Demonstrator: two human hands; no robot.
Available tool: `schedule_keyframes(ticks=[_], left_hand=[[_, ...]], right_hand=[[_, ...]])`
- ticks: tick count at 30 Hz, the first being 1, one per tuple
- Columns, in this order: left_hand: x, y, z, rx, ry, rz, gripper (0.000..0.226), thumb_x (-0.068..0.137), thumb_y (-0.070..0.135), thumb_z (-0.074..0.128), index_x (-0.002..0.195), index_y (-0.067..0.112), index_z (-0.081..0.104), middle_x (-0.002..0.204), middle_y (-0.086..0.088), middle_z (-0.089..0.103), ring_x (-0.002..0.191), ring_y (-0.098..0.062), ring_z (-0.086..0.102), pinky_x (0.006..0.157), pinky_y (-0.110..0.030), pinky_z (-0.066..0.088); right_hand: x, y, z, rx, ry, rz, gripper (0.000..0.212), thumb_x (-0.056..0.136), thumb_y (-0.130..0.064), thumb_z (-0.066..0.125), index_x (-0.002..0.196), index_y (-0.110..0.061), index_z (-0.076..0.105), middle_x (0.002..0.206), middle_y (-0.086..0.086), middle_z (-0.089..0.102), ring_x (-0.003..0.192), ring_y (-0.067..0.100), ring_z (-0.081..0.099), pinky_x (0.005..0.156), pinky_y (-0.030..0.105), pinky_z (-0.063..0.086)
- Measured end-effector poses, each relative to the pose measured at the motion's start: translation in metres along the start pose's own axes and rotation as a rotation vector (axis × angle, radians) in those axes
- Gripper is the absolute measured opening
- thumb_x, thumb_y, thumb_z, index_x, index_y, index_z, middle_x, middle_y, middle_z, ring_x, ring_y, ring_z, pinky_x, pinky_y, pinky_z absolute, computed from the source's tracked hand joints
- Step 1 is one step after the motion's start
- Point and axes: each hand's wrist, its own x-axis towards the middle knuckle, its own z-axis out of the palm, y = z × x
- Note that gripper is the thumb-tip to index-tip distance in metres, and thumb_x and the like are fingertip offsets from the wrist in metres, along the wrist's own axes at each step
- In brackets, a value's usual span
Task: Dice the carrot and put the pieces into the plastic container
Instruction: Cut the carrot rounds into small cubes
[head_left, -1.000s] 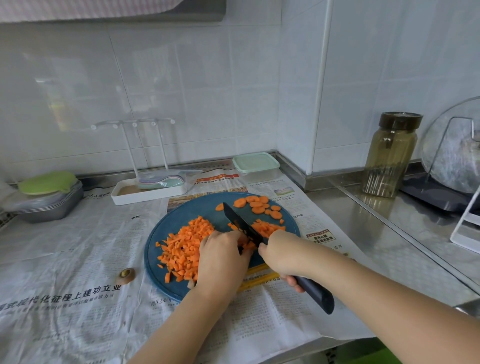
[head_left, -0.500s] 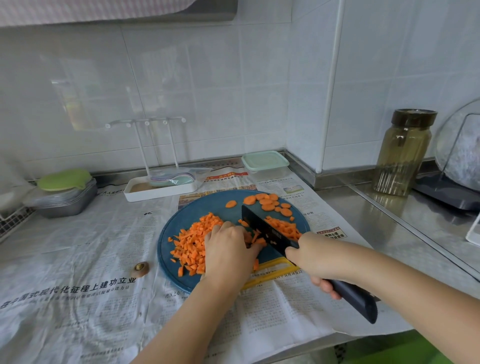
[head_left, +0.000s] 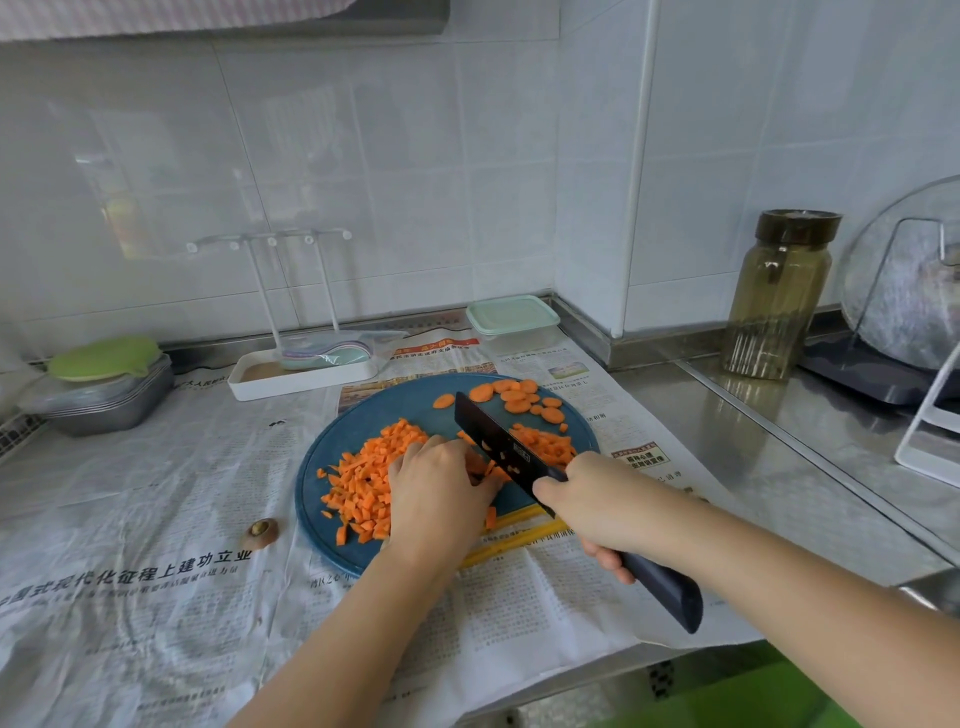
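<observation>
Carrot strips (head_left: 477, 463) partly beneath left hand (head_left: 440, 493)

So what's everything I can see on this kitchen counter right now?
cutting board: one, blue, on the newspaper
diced carrot: one pile, orange, board's left side
carrot slices: about ten, orange, board's far edge
knife: one, black, across the board
carrot strips: small heap, orange, by the blade
plastic container: one, clear with green lid, shut, behind the board
carrot end: one, brownish, left of board
jar: one, amber, far right
left hand: one, holds the carrot strips
right hand: one, grips the knife handle
</observation>
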Motion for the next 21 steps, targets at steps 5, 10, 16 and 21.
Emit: schedule_keyframes(ticks=[5, 10, 16, 21], left_hand=[[0.0, 0.001, 0.001, 0.005, -0.008, -0.007, 0.026, 0.088, 0.043, 0.059, 0.103, 0.023, 0.065, 0.104, 0.004, 0.059, 0.105, -0.017, 0.048, 0.093, -0.033, 0.035], [0.0, 0.0, 0.001, -0.016, -0.023, -0.019, 0.022, 0.089, 0.042, 0.059, 0.099, 0.024, 0.066, 0.101, 0.005, 0.057, 0.105, -0.017, 0.047, 0.091, -0.032, 0.031], [0.003, 0.001, 0.0, -0.044, -0.051, -0.048, 0.017, 0.087, 0.038, 0.063, 0.095, 0.024, 0.067, 0.1, 0.005, 0.059, 0.103, -0.017, 0.047, 0.085, -0.03, 0.025], [0.002, 0.002, -0.003, -0.067, -0.076, -0.057, 0.013, 0.088, 0.035, 0.063, 0.094, 0.025, 0.069, 0.098, 0.005, 0.062, 0.104, -0.018, 0.047, 0.084, -0.031, 0.024]], right_hand=[[0.001, 0.0, -0.001, 0.006, -0.052, 0.052, 0.043, 0.101, -0.037, 0.03, 0.095, -0.003, 0.057, 0.049, 0.007, 0.047, 0.039, 0.021, 0.043, 0.045, 0.028, 0.039], [0.007, 0.005, -0.012, 0.032, -0.107, 0.085, 0.042, 0.099, -0.04, 0.035, 0.09, -0.004, 0.055, 0.035, 0.002, 0.045, 0.026, 0.016, 0.04, 0.04, 0.017, 0.037], [0.009, -0.014, 0.0, -0.095, -0.164, 0.154, 0.036, 0.102, -0.034, 0.027, 0.076, -0.015, 0.042, 0.059, 0.01, 0.046, 0.048, 0.024, 0.044, 0.051, 0.03, 0.038], [0.024, -0.011, 0.01, -0.015, 0.013, -0.051, 0.036, 0.1, -0.018, 0.033, 0.065, -0.011, 0.035, 0.064, 0.009, 0.044, 0.048, 0.02, 0.043, 0.062, 0.032, 0.054]])
